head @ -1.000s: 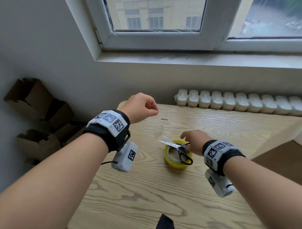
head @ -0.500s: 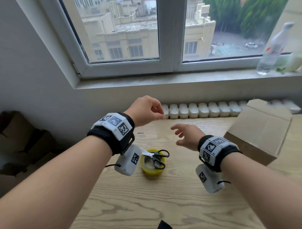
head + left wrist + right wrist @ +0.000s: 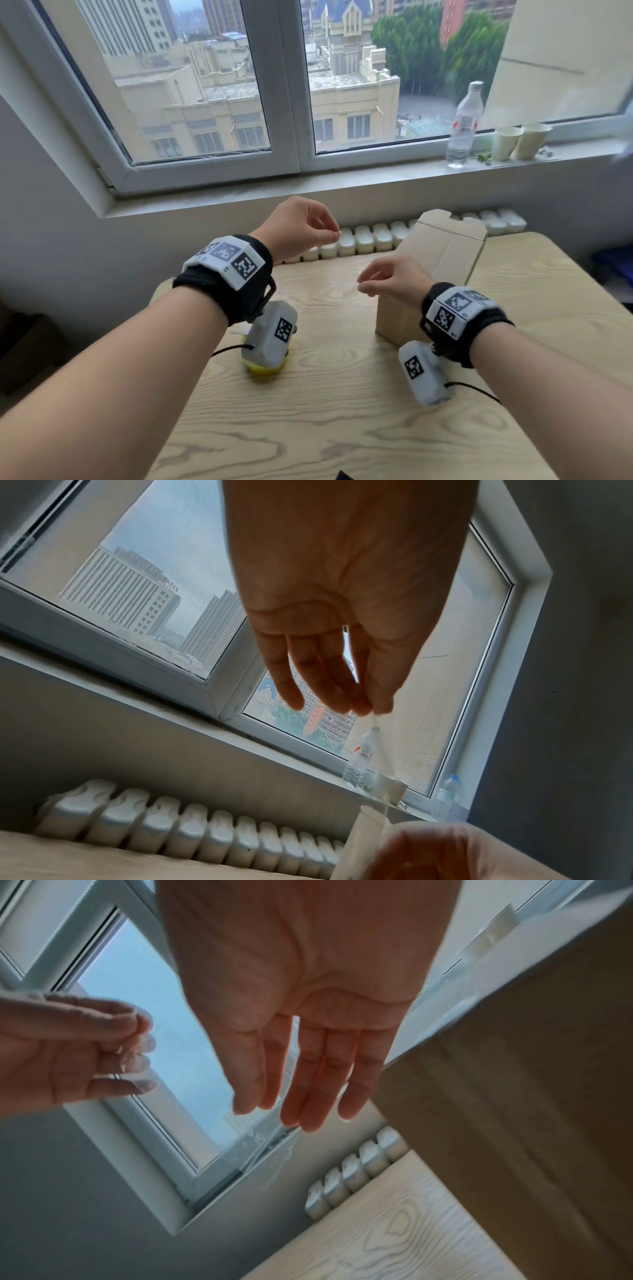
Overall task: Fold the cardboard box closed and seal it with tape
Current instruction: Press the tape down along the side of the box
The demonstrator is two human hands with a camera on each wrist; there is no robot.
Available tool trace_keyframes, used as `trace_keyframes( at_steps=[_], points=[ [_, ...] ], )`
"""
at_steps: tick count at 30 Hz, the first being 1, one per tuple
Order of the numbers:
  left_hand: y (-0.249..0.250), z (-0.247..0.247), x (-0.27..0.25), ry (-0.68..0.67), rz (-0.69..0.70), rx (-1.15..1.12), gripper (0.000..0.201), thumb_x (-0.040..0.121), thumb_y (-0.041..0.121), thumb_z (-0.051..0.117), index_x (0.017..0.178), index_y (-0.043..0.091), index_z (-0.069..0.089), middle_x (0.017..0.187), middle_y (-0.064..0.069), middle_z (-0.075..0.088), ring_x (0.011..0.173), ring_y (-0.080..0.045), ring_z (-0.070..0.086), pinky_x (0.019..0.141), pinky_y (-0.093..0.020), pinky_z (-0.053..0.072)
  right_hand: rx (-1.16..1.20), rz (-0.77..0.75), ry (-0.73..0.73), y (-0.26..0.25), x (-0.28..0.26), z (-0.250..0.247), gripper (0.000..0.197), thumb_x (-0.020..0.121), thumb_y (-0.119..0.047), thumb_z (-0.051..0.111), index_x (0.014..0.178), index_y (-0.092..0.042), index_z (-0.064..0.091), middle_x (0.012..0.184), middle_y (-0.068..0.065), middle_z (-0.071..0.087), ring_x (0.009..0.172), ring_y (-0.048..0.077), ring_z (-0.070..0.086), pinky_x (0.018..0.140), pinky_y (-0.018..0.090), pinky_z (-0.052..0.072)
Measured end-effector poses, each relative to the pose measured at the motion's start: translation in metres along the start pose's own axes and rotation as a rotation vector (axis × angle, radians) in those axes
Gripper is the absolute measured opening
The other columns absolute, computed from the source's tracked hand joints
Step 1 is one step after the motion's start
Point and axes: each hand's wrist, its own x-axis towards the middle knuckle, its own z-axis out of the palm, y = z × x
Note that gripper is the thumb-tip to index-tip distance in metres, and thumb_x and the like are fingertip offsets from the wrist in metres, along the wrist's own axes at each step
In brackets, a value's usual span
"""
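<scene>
A closed cardboard box (image 3: 442, 260) stands on the wooden table (image 3: 342, 394), its top flaps meeting in a seam. A clear tape strip (image 3: 378, 750) stretches between my hands, and it is hard to see from the head. My left hand (image 3: 334, 234) is raised and pinches the strip's upper end. My right hand (image 3: 364, 289) is lower, just in front of the box's left face. Its thumb and forefinger pinch the strip's lower end (image 3: 270, 1148). The yellow tape roll (image 3: 265, 368) lies on the table, mostly hidden by my left wrist camera, as are the scissors.
A white radiator (image 3: 359, 240) runs along the table's far edge under the windowsill. A water bottle (image 3: 462, 126) and two paper cups (image 3: 513, 140) stand on the sill at the right. The table's right edge (image 3: 582, 308) lies beyond the box.
My right hand let go of the scissors, leaving them on the roll, and rose to the strip near my left hand. The view swung up and right, bringing the box in.
</scene>
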Motion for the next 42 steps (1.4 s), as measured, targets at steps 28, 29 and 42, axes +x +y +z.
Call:
trace_keyframes(
  at_steps=[28,29,42],
  points=[
    [0.007,0.065,0.039,-0.047,-0.105,-0.418,0.026,0.076,0.013,0.078,0.100,0.006,0.070,0.091,-0.010,0.075,0.078,-0.015,0.070,0.078,-0.027,0.056,0.472,0.279,0.535,0.035,-0.067,-0.067,0.013,0.080,0.002,0.070,0.077,-0.010,0.069,0.073,0.007,0.067,0.070,0.020,0.063,0.073,0.034,0.055],
    [0.005,0.068,0.041,-0.060,-0.118,-0.431,0.022,0.078,0.013,0.077,0.097,0.004,0.071,0.090,-0.011,0.074,0.076,-0.015,0.069,0.079,-0.028,0.055,0.472,0.283,0.536,0.035,-0.069,-0.064,0.013,0.081,0.002,0.070,0.080,-0.011,0.069,0.074,0.007,0.067,0.069,0.021,0.063,0.073,0.034,0.055],
    [-0.020,0.110,0.063,-0.193,-0.322,-0.405,0.019,0.085,0.019,0.072,0.098,0.005,0.069,0.085,0.000,0.063,0.079,-0.007,0.055,0.065,-0.020,0.049,0.349,0.427,0.659,0.052,-0.074,-0.049,0.017,0.079,0.001,0.073,0.086,-0.008,0.061,0.078,0.016,0.068,0.067,0.024,0.067,0.072,0.038,0.059]
  ],
)
